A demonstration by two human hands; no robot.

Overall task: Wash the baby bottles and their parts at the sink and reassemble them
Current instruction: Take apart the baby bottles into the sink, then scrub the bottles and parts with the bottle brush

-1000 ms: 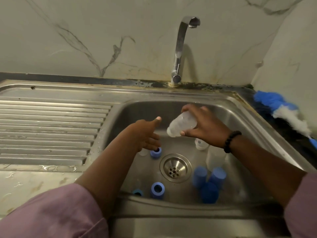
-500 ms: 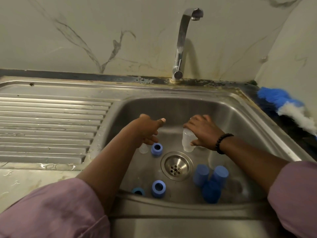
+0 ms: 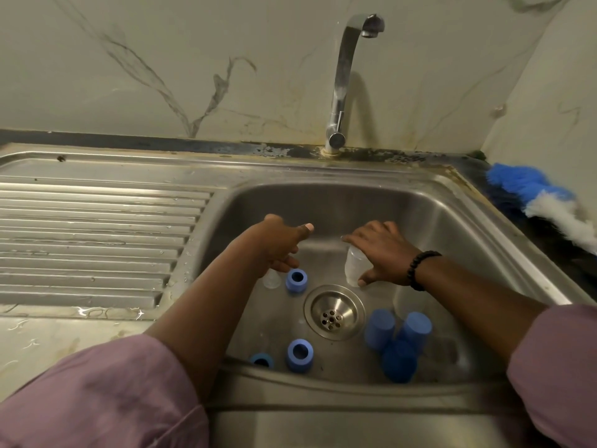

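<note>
Right hand [image 3: 382, 253] grips the bottle [image 3: 355, 265], now lowered upright onto the sink [image 3: 323, 202] floor at the drain's [image 3: 334, 312] one o'clock (tap [image 3: 342, 82] dry); left hand [image 3: 277, 245], fingers loosely curled, holds nothing—washing hasn't begun.

A blue and white brush [image 3: 546, 205] lies far right. A black bead bracelet [image 3: 420, 270] circles a wrist.

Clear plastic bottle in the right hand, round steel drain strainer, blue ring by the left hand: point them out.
Clear plastic bottle [image 3: 355, 265], head view, side wall.
Round steel drain strainer [image 3: 332, 313], head view, centre.
Blue ring [image 3: 296, 279], head view, top rim.
</note>
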